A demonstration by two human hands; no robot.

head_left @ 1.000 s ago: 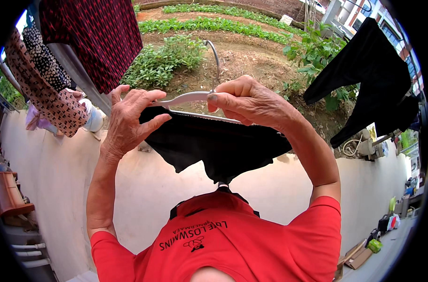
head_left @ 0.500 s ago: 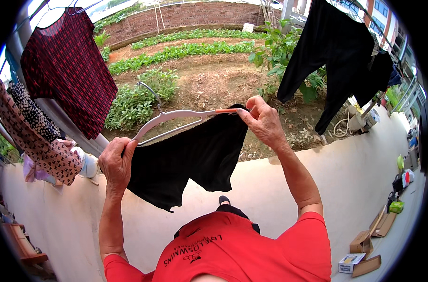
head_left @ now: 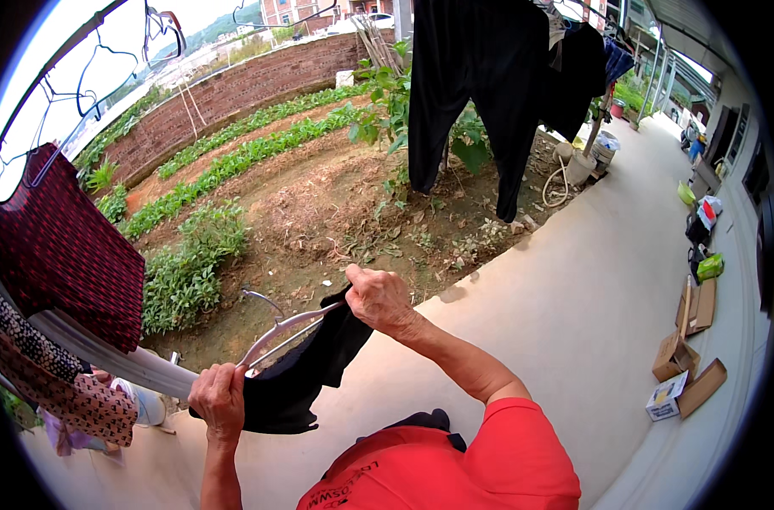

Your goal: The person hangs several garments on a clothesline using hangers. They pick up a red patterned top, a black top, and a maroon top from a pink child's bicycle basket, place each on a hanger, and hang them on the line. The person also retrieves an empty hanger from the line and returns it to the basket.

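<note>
A pale grey clothes hanger [head_left: 282, 330] with a metal hook slants between my hands, right end higher. Black shorts [head_left: 300, 382] hang from it by the waistband, legs downward. My left hand [head_left: 219, 396] is closed round the lower end of the hanger and the waistband corner. At the upper end, my right hand [head_left: 378, 299] pinches the hanger tip together with the cloth. The fingers cover both tips of the hanger.
A dark red patterned top [head_left: 68, 251] and printed cloths [head_left: 55, 374] hang at left, near a thick pale pole [head_left: 115, 353]. Bare wire hangers [head_left: 89, 85] dangle above. Black trousers [head_left: 476, 93] hang ahead over the garden's edge. Cardboard boxes [head_left: 676, 357] lie along the right wall.
My view has turned to the right. Both hands and the hanger with the shorts sit lower, and the right hand now wraps over the tip where an orange part showed before.
</note>
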